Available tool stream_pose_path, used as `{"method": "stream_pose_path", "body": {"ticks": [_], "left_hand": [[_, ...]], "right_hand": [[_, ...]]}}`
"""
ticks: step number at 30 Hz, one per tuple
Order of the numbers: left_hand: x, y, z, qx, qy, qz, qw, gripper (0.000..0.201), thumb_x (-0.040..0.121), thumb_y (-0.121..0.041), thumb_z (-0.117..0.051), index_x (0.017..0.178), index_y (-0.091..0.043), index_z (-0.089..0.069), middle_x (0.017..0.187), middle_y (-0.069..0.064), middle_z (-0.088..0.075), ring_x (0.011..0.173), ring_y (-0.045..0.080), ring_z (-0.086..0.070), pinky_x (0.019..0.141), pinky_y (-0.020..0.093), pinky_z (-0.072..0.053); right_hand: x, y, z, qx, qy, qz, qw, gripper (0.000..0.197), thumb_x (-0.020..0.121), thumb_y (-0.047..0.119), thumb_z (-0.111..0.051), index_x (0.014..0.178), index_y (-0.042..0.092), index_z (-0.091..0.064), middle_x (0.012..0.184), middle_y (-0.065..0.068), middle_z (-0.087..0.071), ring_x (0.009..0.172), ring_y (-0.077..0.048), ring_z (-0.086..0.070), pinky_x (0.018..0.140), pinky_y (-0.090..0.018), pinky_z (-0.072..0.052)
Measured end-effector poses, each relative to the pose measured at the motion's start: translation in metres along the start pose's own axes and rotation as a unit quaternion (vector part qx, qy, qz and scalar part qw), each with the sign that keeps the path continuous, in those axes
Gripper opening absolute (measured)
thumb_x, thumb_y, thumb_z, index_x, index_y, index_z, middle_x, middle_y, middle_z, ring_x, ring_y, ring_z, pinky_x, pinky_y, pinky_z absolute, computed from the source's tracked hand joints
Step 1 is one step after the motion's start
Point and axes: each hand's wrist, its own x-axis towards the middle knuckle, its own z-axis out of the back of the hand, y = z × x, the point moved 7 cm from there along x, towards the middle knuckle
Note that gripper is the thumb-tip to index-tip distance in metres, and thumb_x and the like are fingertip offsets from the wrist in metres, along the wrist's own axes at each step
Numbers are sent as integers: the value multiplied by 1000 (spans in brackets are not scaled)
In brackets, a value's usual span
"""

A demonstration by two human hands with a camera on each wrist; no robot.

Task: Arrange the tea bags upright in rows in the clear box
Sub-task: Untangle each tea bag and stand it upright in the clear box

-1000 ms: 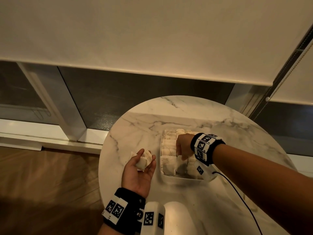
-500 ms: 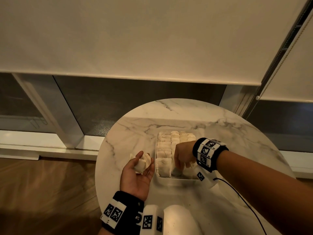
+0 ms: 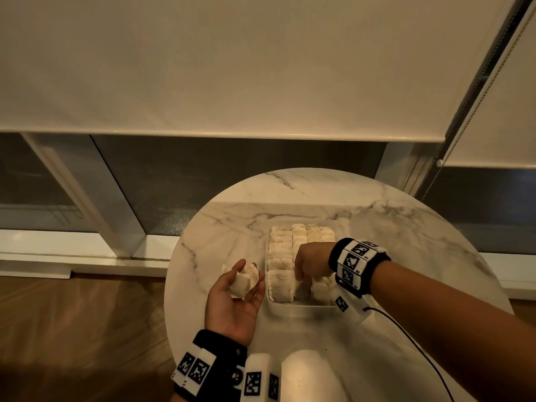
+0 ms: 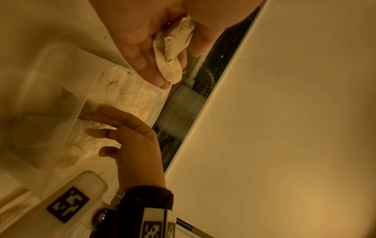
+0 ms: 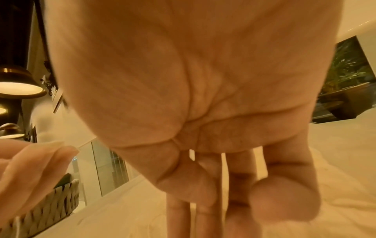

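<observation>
Tea bags (image 3: 280, 250) are stood in rows inside the box (image 3: 301, 308) on the table (image 3: 406, 227). Spare bags (image 3: 242, 281) are gripped in the upturned left hand (image 3: 233, 306). Straight fingers of the right hand (image 3: 311, 264) are pressed down among the boxed bags.

Pale tea bags (image 3: 280, 258) upright in rows fill the clear box (image 3: 301, 308)

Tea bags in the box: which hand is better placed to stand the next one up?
The right hand: its fingers already reach down among the rows in the clear box. The left hand sits beside it, holding spare tea bags.
</observation>
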Motion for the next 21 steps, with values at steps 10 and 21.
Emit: {"method": "stream_pose_path", "body": {"ticks": [10,21], "left_hand": [[-17,13,-23,-8,59,3,998,36,99,-25,-47,118,-1,-66,111,24,-70,105,37,-65,96,42,-49],[-35,41,-49,41,94,39,994,40,102,-24,-42,129,0,-60,120,27,-67,101,32,-71,91,41,-55]], "right_hand": [[-59,-16,25,317,-225,64,919,18,95,13,-57,94,21,-73,89,-1,-74,73,-11,-65,61,-20,-53],[-98,-7,-31,498,-340,65,795,27,80,45,-80,85,21,-70,78,-4,-73,64,-15,-71,49,-26,-50]]}}
